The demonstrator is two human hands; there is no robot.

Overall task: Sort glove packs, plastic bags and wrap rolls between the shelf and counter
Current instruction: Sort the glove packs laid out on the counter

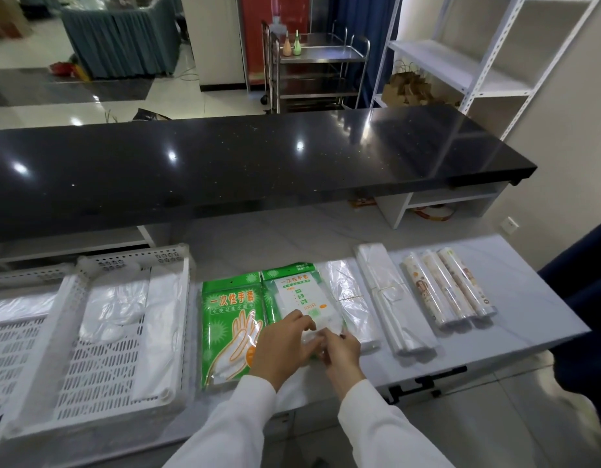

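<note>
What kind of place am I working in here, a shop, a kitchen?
Probably a shop or food-service counter: a raised black countertop above a lower work surface, a steel trolley behind it, and white shelving with paper bags.

A glossy black ledge (258, 163) runs across the room above the pale bench (495, 285), catching spots of ceiling light. Behind it stands a steel trolley (321, 67) with two small bottles (291, 45) on top. A white metal rack (478, 55) lines the right wall, brown paper bags (407, 89) at its foot. The tiled floor (90, 103) shines.
</note>
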